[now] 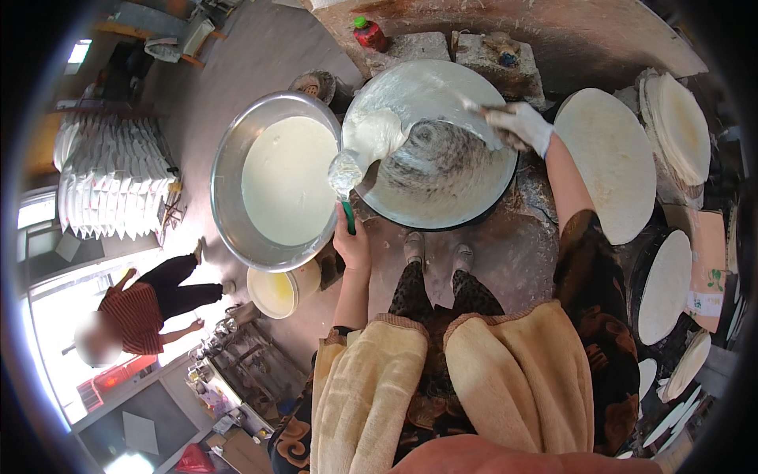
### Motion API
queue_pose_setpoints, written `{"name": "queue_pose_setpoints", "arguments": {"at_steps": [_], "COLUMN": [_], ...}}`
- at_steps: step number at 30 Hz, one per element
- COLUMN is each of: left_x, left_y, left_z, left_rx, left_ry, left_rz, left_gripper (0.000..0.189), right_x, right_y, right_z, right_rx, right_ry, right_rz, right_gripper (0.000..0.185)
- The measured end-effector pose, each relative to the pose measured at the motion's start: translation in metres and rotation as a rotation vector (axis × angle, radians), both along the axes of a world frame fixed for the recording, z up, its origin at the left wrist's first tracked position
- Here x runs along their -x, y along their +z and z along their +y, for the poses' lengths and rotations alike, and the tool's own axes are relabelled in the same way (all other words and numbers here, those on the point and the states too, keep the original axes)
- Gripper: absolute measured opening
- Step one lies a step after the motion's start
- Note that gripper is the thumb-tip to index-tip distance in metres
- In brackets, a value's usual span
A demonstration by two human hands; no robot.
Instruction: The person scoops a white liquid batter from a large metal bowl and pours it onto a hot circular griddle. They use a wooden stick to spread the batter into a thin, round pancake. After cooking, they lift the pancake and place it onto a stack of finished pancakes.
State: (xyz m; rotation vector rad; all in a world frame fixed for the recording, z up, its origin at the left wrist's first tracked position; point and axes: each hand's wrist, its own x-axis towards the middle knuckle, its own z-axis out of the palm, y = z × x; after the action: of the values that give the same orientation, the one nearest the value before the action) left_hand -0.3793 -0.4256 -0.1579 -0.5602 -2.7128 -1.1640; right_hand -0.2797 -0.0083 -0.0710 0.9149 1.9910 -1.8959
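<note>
My left hand (354, 246) grips the green handle of a ladle (345, 173), whose batter-coated bowl hangs between basin and griddle. A wide metal basin (227, 189) at left holds pale batter (290, 183). Ahead of me is a large round griddle (441, 204), with a thick pool of batter (373, 131) on its left side and a thin, streaked film around a dark patch. In a white glove, my right hand (524, 125) holds a spreading tool (492, 115) at the griddle's right edge. Motion blurs this tool, so its exact shape is unclear.
Large round flatbreads (610, 166) lie at right, beside a flatbread stack (678, 130). A red bottle (371, 35) stands behind the griddle. Under the basin sits a pale bucket (305, 278). Another person (151, 302) is at far left, near stacked white sacks (112, 178).
</note>
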Motion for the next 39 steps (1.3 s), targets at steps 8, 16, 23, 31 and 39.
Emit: {"name": "queue_pose_setpoints", "arguments": {"at_steps": [8,16,23,31,39], "left_x": [-0.040,-0.078,-0.097,-0.037,0.021], "left_y": [0.004,0.027,0.038,0.065,0.097], "left_z": [-0.008,-0.026,-0.033,-0.039,-0.072], "left_rx": [-0.039,0.055,0.071,-0.149,-1.225], "left_ry": [0.052,-0.231,-0.564,-0.230,0.290], "left_rz": [-0.116,0.019,-0.139,0.345,-0.565], "left_gripper": [0.053,0.058,0.060,0.047,0.009], "right_x": [-0.002,0.041,0.041,0.076,0.076], "right_y": [0.004,0.007,0.032,0.027,0.001], "right_z": [-0.033,0.018,0.056,0.011,0.035], "right_rx": [0.320,0.032,-0.166,-0.193,-0.060], "right_ry": [0.316,0.435,0.586,0.845,0.526], "right_rz": [-0.093,-0.199,-0.168,-0.340,-0.153], "right_gripper": [0.042,0.031,0.050,0.042,0.049]}}
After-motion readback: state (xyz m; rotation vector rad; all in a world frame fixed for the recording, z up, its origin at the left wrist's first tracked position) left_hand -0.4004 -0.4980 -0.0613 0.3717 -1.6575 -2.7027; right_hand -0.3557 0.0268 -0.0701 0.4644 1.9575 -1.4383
